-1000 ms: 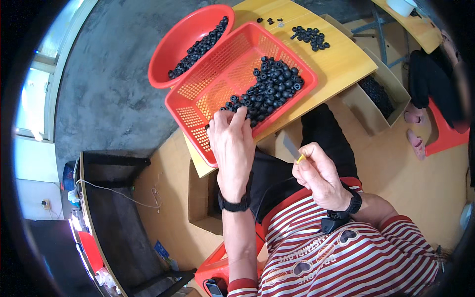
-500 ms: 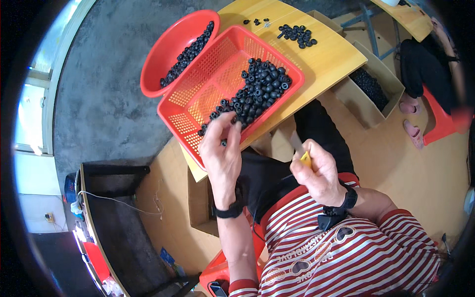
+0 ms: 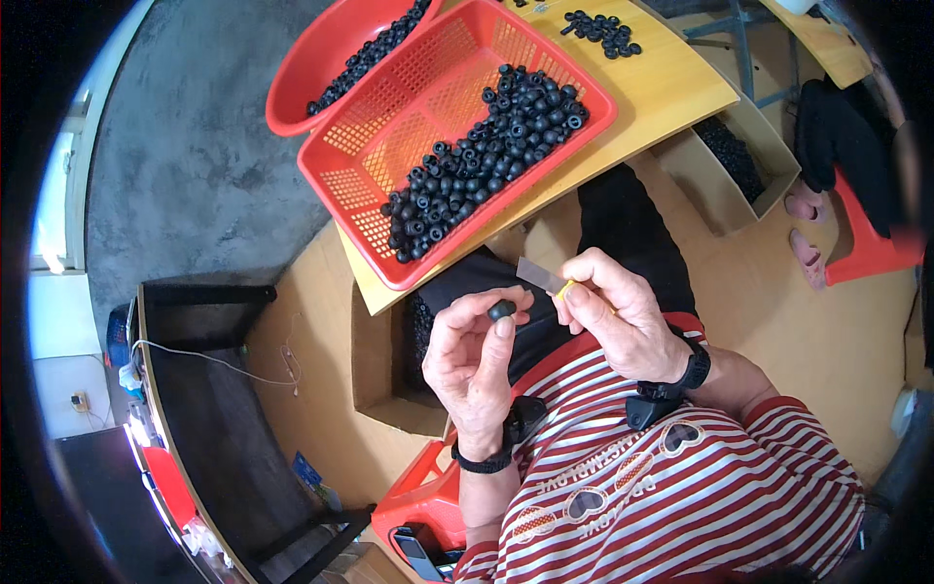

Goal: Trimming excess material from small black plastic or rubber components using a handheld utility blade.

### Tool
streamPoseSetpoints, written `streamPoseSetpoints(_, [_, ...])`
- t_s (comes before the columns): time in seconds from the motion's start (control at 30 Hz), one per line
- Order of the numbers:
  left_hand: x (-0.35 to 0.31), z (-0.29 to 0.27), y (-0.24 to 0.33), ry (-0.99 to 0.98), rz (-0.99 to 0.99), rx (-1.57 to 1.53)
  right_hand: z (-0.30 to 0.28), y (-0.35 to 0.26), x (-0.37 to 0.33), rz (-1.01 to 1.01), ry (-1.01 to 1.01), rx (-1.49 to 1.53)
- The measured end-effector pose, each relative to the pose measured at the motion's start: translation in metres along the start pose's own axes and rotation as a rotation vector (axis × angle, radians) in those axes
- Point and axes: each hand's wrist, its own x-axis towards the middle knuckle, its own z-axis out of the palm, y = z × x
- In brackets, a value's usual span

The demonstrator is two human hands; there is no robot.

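Observation:
Between the thumb and fingers of my left hand [image 3: 471, 362] is a small round black part [image 3: 502, 310], like a cap. My right hand [image 3: 623, 316] grips a utility knife [image 3: 563, 289] by its yellow handle, mostly covered by my fingers. Its flat metal blade [image 3: 538, 275] points up and left, a short way from the black part without touching it. Beyond both hands, a red plastic basket [image 3: 362, 146] sits on the table, with many more small black parts [image 3: 486, 161] heaped along its near right side.
A red bowl [image 3: 292, 92] with black parts stands past the basket. Loose black pieces [image 3: 603, 34] lie on the yellow wooden table [image 3: 671, 83]. Cardboard boxes [image 3: 769, 146] [image 3: 375, 384] hold more parts near the table. A person sits by a red stool [image 3: 861, 243] at right.
My left hand has come back from the basket toward my lap with a black part in its fingers. The knife blade has turned toward it. The view has shifted slightly.

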Motion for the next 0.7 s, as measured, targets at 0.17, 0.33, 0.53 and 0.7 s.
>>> streamPoseSetpoints(0.17, [-0.009,0.000,-0.002,0.084,0.039,0.111,-0.001,-0.001,-0.001,0.074,-0.038,0.184])
streamPoseSetpoints(0.33, [-0.011,-0.004,-0.006,0.077,0.126,0.191,0.002,-0.004,-0.001,-0.050,-0.050,-0.072])
streamPoseSetpoints(0.53, [-0.016,-0.007,-0.002,0.126,0.194,0.336,0.004,-0.012,0.001,-0.165,-0.088,-0.227])
streamPoseSetpoints(0.7, [-0.017,-0.007,-0.001,0.175,0.165,0.283,0.005,-0.006,0.002,-0.259,-0.061,-0.305])
